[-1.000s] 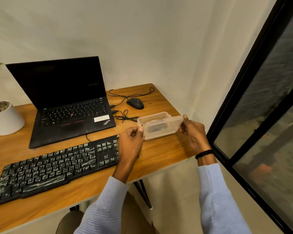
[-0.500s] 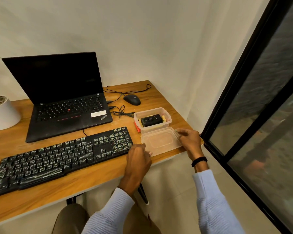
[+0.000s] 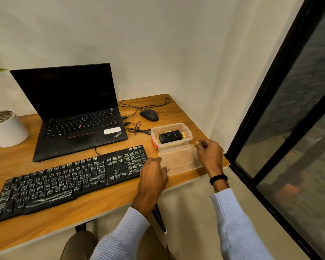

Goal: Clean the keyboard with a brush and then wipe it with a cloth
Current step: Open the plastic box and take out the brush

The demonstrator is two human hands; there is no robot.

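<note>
Head view: the keyboard (image 3: 69,182) (keys streaked white) lies on the surface (image 3: 101,209) in front of the laptop (image 3: 73,109). The left hand (image 3: 154,175), fingers curled, touches the lid (image 3: 178,160) at its left edge. The right hand (image 3: 209,153) curls at the right edge, beside the box (image 3: 188,141). Whether either hand grips the lid, I cannot tell.

left hand (image 3: 152,177): fingertips tucked behind its own knuckles, hold on lid (image 3: 180,160) unreadable | right hand (image 3: 210,154): curled fingers cover lid's far corner, contact unclear | black box (image 3: 170,136) just beyond the fingers: label too small; yellow piece (image 3: 184,135) and red piece (image 3: 154,145) beside it mostly hidden | plant pot (image 3: 8,132) far left of the fingers: cut by frame edge
</note>
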